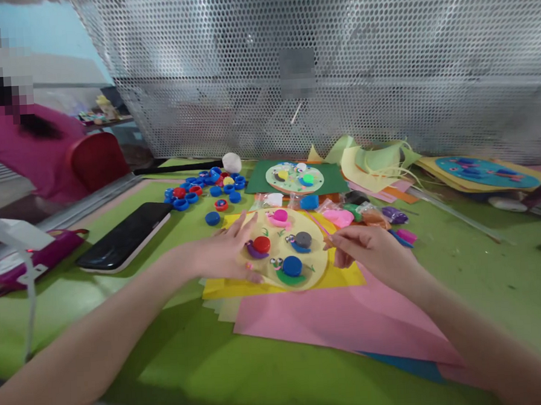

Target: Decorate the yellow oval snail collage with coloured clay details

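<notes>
My left hand point(223, 253) lies with fingers spread along the left edge of a round cream card point(317, 254). Several small snails decorate this card, their shells looking like bottle caps: a red cap point(262, 244), a grey cap point(304, 240), a blue cap point(292, 266) and a pink shell point(280, 216). Under the card is a yellow sheet point(351, 277). At the card's right edge my right hand point(368, 249) is closed in a pinch on a thin pinkish-purple stick point(317, 222), which points up and left over the card. Its exact kind is unclear.
Loose caps point(193, 197) are heaped back left, near a black phone point(127, 237). Bagged coloured clay point(339, 216) lies behind the card. Finished-looking discs point(276, 184) sit farther back, before a perforated metal screen point(209, 79). Pink paper point(331, 320) lies in front. A person in pink point(23, 149) is at left.
</notes>
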Available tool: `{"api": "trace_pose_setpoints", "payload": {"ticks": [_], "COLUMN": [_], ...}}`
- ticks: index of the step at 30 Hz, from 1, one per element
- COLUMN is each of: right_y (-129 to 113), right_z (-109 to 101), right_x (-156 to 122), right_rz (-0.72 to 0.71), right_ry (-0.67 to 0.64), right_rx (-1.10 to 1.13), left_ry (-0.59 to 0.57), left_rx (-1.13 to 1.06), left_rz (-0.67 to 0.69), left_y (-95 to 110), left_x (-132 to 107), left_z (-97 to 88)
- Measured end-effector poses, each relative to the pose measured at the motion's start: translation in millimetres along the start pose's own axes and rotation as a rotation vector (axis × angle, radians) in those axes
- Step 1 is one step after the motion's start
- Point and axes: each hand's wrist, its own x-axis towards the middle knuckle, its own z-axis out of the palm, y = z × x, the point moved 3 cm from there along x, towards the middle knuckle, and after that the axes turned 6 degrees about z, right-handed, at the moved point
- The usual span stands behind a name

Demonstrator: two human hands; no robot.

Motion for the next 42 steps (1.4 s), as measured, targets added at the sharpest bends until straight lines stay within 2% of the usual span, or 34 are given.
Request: {"api": "trace_pose_setpoints", "payload": {"ticks": [2,5,8,13,15,21,25,29,33,35,38,42], "right_y": [5,10,13,10,7,-8,-15,-21,-24,-23,-19,-10], "right_z": [-1,-1,-1,1,3,25,33,40,46,45,39,28], "right_x": [3,7,9,9,6,-13,-27,-45,-59,-57,-50,-42], "right_rz": [0.021,0.033,0.043,0.006,-0.009,-0.034,-0.051,0.122,0.363,0.414,0.421,0.374], "right_ry": [-0.041,-0.065,-0.073,-0.059,-0.091,-0.515,-0.674,-0.937,-1.232,-1.307,-1.341,-1.365], "right_rx": [0.03,0.038,0.039,0.06,0.072,0.2,0.172,0.332,0.243,0.307,0.422,0.363], "left_ry": [0.005,-0.071,-0.126,-0.128,-0.129,-0.042,-0.036,-0.05,-0.071,-0.08,-0.107,-0.083], "left_rx": [-0.005,-0.018,-0.007,0.02,-0.002,-0.029,0.002,0.035,0.05,0.043,0.03,0.001], "left_rz": [0.024,0.056,-0.031,-0.128,-0.174,-0.141,-0.127,-0.109,-0.094,-0.097,-0.083,-0.021], "left_y": [-2,-2,0,4,2,-8,-9,-5,-7,-8,-6,6], "left_x": [0,-1,-3,-5,-6,-3,1,2,3,3,1,-5], "left_z": [-1.4,-0.2,1.3,-1.7,-3.5,-2.6,1.8,3.6,5.1,6.6,10.7,17.5]}}
